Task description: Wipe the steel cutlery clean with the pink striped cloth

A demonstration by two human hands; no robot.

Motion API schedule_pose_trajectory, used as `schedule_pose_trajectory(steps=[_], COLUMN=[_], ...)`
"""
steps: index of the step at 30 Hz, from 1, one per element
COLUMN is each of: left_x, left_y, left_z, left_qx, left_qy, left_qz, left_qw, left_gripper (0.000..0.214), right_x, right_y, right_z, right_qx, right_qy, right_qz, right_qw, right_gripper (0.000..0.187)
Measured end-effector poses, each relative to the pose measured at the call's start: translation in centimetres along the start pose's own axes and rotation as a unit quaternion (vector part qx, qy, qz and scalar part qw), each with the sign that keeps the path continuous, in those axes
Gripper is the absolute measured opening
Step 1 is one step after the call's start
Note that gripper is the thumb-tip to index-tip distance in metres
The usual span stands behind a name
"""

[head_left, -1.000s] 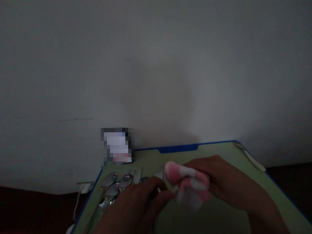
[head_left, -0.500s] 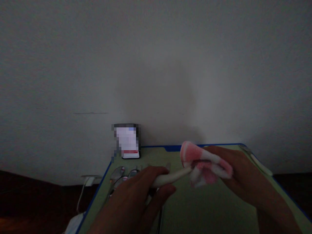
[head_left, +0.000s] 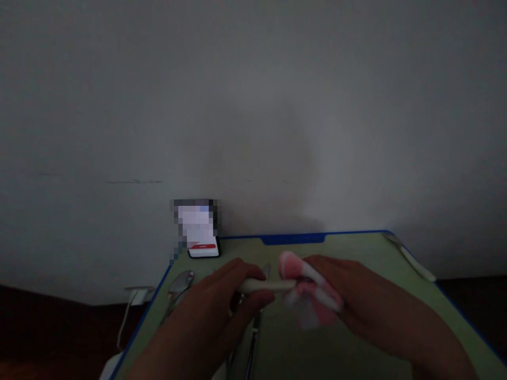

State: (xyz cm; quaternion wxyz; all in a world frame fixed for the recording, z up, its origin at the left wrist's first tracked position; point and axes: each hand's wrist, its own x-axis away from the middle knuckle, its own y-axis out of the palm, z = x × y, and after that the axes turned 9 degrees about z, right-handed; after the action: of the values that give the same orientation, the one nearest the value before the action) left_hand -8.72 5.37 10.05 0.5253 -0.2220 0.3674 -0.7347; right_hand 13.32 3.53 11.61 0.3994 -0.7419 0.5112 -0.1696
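Note:
My left hand (head_left: 206, 303) is closed around the white handle (head_left: 267, 286) of a utensil, held level above the table. The utensil's other end runs into a pink and white cloth (head_left: 312, 301), so its head is hidden. Wrapped in that cloth, my right hand (head_left: 368, 290) grips the covered end; most of its fingers are out of sight behind the fabric. Below and beside my left hand lie a metal spoon (head_left: 182, 282) and a knife (head_left: 253, 335), partly covered by the hand.
A phone (head_left: 202, 229) with a lit screen leans on the wall at the table's back left. A white-handled utensil (head_left: 415, 264) lies along the right edge of the green table (head_left: 356, 245), which has a blue rim. A white cable (head_left: 125, 319) hangs at left.
Both hands have shifted slightly left in view, and the cloth sits lower on the utensil. The handle is now nearly level instead of slanting. The view has turned a little right.

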Motion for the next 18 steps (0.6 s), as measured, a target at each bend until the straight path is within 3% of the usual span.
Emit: schedule_pose_trajectory(steps=[6, 13, 18], left_x=[0.2, 0.2, 0.3], left_y=[0.7, 0.7, 0.4], left_z=[0.9, -0.2, -0.5], left_qx=[-0.003, 0.005, 0.013], left_qy=[0.030, 0.025, 0.016], left_qz=[-0.026, -0.047, -0.032], left_qw=[0.999, 0.999, 0.999], left_gripper=[0.029, 0.027, 0.027], right_x=[0.3, -0.2, -0.6], right_y=[-1.3, 0.0, 0.4], right_z=[0.9, 0.4, 0.4], right_qx=[0.029, 0.022, -0.004], right_qy=[-0.014, -0.012, -0.015], right_qz=[0.105, 0.045, 0.044], right_qw=[0.994, 0.999, 0.999], right_gripper=[0.017, 0.028, 0.034])
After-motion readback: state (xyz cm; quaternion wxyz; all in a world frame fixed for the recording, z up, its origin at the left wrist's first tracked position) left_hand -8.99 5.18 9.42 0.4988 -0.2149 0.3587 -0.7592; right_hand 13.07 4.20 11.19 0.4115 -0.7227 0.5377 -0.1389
